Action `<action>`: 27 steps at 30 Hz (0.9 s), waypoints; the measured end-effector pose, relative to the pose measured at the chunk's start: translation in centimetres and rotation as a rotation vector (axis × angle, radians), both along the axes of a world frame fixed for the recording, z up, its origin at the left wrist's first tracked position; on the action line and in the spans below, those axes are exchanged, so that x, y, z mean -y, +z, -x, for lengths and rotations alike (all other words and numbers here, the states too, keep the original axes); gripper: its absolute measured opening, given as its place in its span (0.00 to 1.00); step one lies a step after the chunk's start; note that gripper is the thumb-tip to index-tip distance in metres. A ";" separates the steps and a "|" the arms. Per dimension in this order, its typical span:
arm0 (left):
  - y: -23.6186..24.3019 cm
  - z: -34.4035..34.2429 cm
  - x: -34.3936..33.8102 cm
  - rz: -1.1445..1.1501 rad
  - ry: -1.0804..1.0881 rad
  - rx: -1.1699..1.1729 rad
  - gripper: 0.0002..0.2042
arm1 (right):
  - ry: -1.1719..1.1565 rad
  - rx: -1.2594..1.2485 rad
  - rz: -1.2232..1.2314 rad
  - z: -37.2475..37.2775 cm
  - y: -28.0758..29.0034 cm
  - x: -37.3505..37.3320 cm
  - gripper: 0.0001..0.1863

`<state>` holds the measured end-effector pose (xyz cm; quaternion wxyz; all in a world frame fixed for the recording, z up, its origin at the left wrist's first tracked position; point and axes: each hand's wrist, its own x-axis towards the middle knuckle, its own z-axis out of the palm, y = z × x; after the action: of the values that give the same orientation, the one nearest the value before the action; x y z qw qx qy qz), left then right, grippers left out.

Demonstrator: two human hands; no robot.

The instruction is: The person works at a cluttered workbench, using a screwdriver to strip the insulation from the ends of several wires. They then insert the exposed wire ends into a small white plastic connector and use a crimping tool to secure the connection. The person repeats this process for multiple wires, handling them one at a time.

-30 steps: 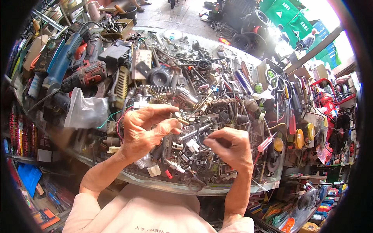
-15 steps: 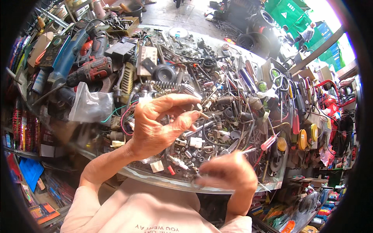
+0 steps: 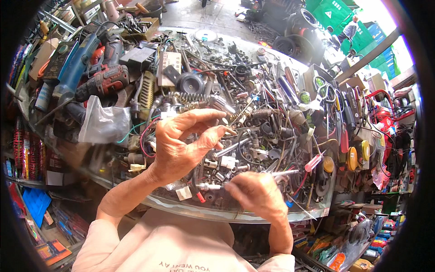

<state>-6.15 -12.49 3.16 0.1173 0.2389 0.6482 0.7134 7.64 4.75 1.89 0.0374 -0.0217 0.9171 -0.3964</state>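
Note:
My left hand (image 3: 183, 143) is raised over the crowded workbench, its thumb and index finger pinching a small metal pin (image 3: 230, 131) with a rounded end. Lower and to the right, my right hand (image 3: 257, 192) hangs palm down with curled fingers among the loose parts near the bench's front edge. Its fingertips are blurred and partly hidden, so anything in them does not show. A spark plug (image 3: 209, 186) lies just left of those fingertips. Beyond my left hand are a coil spring (image 3: 192, 97) and a darker spring (image 3: 265, 112).
On the left lie a red cordless drill (image 3: 106, 81), a blue power tool (image 3: 77, 65) and a clear plastic bag (image 3: 104, 120). A red-handled screwdriver (image 3: 313, 162) and scissors (image 3: 327, 93) are on the right. The glass bench edge (image 3: 217, 216) curves along the front.
My right hand has moved left and slightly up, toward the spark plug. My left hand keeps its pinch on the metal pin, shifted slightly left.

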 end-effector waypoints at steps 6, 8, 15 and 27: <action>-0.7 0.0 0.6 0.028 0.027 0.010 0.11 | -0.180 -0.203 -0.312 1.1 3.5 0.2 0.05; -1.3 0.1 0.4 -0.003 0.028 0.034 0.12 | -0.057 -0.203 -0.242 0.6 3.1 1.7 0.05; -1.5 0.3 0.2 -0.040 0.030 0.055 0.11 | 0.151 -0.175 -0.270 0.4 0.3 4.0 0.09; -1.0 0.4 0.5 -0.129 0.044 0.248 0.12 | 0.142 -0.240 -0.051 3.7 0.3 -2.6 0.07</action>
<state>-6.51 -12.98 2.15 0.1653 0.1419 0.5865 0.7801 3.95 7.37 2.24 -0.0443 -0.1328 0.9208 -0.3639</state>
